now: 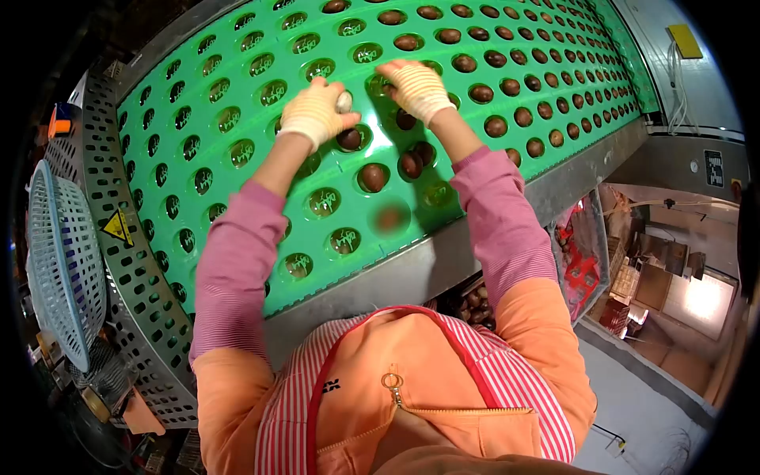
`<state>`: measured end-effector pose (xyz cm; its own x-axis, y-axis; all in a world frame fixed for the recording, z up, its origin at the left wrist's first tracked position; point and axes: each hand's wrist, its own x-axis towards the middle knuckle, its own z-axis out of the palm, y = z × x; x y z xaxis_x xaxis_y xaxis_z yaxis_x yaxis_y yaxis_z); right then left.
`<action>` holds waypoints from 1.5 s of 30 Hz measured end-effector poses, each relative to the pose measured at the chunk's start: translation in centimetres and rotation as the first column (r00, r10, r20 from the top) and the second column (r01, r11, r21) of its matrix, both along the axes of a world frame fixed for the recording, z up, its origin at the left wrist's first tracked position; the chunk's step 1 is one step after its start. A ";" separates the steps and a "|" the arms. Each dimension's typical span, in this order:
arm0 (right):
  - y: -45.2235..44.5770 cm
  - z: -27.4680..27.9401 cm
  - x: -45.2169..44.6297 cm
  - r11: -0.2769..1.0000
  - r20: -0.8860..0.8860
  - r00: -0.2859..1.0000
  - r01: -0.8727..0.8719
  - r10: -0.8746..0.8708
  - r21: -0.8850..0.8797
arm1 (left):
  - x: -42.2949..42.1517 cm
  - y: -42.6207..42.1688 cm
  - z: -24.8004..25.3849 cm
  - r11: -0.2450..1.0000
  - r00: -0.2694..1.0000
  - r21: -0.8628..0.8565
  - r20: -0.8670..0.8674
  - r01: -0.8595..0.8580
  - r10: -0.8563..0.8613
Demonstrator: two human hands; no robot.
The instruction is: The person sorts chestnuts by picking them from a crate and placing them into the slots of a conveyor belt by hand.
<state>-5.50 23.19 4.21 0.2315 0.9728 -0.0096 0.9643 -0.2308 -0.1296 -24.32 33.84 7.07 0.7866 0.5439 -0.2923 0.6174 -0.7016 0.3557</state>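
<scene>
My left hand (318, 112), in a cream striped fingerless glove, is closed around a pale greyish egg-shaped piece (343, 101) above the green pocketed sheet (253, 198). Just below it, a dark brown egg-shaped item (348, 138) sits in a pocket. My right hand (416, 89), gloved alike, curls its fingers down over a pocket to the right; whatever they grip is hidden. Between my forearms lie another brown egg-shaped item (373, 177) and two side by side (411, 164). Nearer me, one brown item (389, 219) is smeared by motion.
Brown items fill many pockets on the right; left pockets show printed marks. A metal rail (427, 269) edges the sheet in front of me. Loose brown items (475, 305) lie below it. A perforated guard (131, 261) and a blue-white basket (67, 253) stand at left.
</scene>
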 end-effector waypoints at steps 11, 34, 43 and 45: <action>-11.6 2.2 -7.3 0.950 -0.091 0.973 0.185 -0.213 -0.250 | -3.3 -1.9 -3.1 0.721 0.752 -0.655 0.352 -0.228 0.557; -30.8 1.1 -16.6 0.694 -0.497 0.751 0.631 -0.435 0.346 | -3.6 -11.4 -2.5 0.905 0.925 0.193 -0.052 0.380 -0.377; -36.9 1.1 -20.9 0.500 -0.587 0.605 0.790 -0.538 0.355 | -5.7 -15.5 -3.0 0.790 0.789 0.042 -0.097 0.612 -0.606; -37.4 1.3 -21.3 0.493 -0.575 0.594 0.800 -0.563 0.343 | -6.9 -13.2 -3.9 0.800 0.772 0.071 0.227 0.595 -0.594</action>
<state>-26.82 -14.23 5.51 0.9144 0.3557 0.1932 0.3762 -0.5704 -0.7302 -31.20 20.63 3.22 0.9963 -0.0552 -0.0666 -0.0207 -0.9000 0.4354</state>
